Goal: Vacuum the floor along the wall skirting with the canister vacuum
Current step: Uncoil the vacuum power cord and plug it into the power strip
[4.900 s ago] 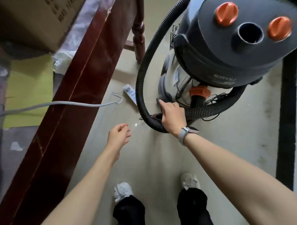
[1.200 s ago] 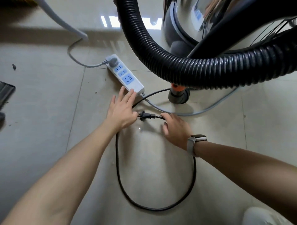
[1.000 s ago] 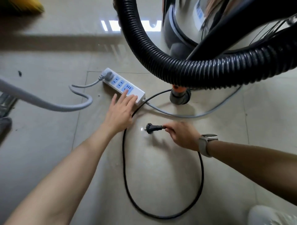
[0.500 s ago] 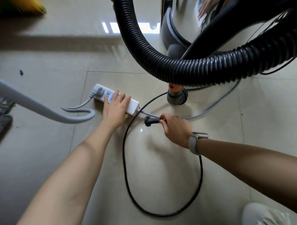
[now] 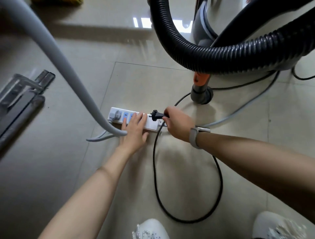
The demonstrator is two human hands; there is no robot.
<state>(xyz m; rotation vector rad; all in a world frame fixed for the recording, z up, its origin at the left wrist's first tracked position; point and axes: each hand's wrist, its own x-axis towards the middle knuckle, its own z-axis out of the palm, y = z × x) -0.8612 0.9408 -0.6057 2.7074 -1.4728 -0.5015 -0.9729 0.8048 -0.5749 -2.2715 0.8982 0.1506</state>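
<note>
Bare tile floor lies open inside the black cord loop; ribbed hose arches overhead.

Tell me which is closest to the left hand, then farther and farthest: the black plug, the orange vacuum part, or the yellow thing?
From the left hand:
1. Black plug, just to its right, over the power strip.
2. Orange vacuum part, farther up and right.
3. Yellow thing, far off at the top edge.

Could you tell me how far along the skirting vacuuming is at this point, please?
Still in setup. Done: the canister vacuum and its hose stand beside the power strip. In hand: the left hand presses on the strip while the right hand pinches the black plug at a socket; whether it is seated is unclear. Left: switching on and all the vacuuming.
</note>
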